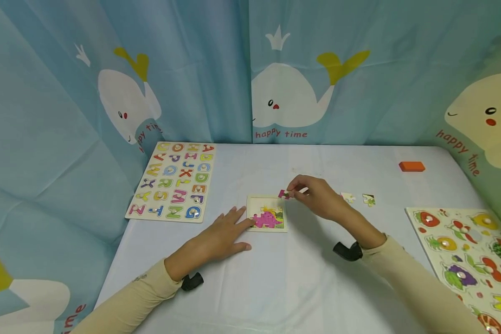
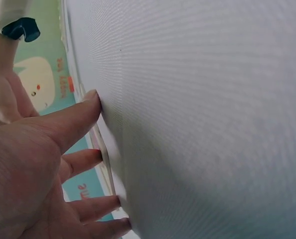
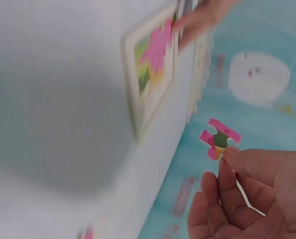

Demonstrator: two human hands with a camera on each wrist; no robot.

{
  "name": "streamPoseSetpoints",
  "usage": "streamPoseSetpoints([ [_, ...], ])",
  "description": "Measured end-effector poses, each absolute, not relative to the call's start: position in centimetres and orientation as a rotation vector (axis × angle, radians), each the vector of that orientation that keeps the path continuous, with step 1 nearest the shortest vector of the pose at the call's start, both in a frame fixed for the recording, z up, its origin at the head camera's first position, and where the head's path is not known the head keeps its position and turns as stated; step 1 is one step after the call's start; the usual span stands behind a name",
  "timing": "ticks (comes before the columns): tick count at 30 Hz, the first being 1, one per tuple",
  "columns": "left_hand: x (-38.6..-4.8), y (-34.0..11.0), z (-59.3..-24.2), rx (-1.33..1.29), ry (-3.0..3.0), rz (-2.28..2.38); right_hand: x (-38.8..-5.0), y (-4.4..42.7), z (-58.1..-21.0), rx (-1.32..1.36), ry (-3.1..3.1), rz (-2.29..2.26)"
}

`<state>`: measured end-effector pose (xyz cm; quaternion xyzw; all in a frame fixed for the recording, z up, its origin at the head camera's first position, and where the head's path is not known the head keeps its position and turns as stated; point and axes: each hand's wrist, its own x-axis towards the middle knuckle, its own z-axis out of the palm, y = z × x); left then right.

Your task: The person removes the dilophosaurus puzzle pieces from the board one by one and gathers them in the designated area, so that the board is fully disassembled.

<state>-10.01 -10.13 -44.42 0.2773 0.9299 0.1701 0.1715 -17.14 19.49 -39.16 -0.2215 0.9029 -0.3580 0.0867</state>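
A small square puzzle tray (image 1: 252,200) lies mid-table, its lower part filled with a pink dinosaur picture (image 1: 268,220) and its upper left bare. My left hand (image 1: 219,237) is spread flat beside it, the index fingertip touching the tray's left side. In the left wrist view the fingers (image 2: 83,162) are straight against the table and tray edge. Above the tray's upper right corner, my right hand (image 1: 319,197) pinches a pink and green jigsaw piece (image 3: 220,139) between thumb and index finger. Two loose jigsaw pieces (image 1: 369,200) lie right of the right hand.
An alphabet puzzle board (image 1: 171,183) lies at the left back. At the right edge is a fruit puzzle board (image 1: 455,246). An orange block (image 1: 412,166) sits at the back right. A whale-print curtain (image 1: 217,69) hangs behind the white table (image 1: 267,287).
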Motion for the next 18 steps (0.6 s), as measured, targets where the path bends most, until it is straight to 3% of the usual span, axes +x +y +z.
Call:
streamPoseSetpoints([
  [9,-10.1,-10.1,-44.6,0.777,2.639,0.490,-17.2,26.4,-38.0,-0.522,2.728,-0.929],
  [18,-10.0,-10.1,-44.6,0.784,2.641,0.478,-16.8,29.8,-40.7,-0.490,2.523,-0.977],
])
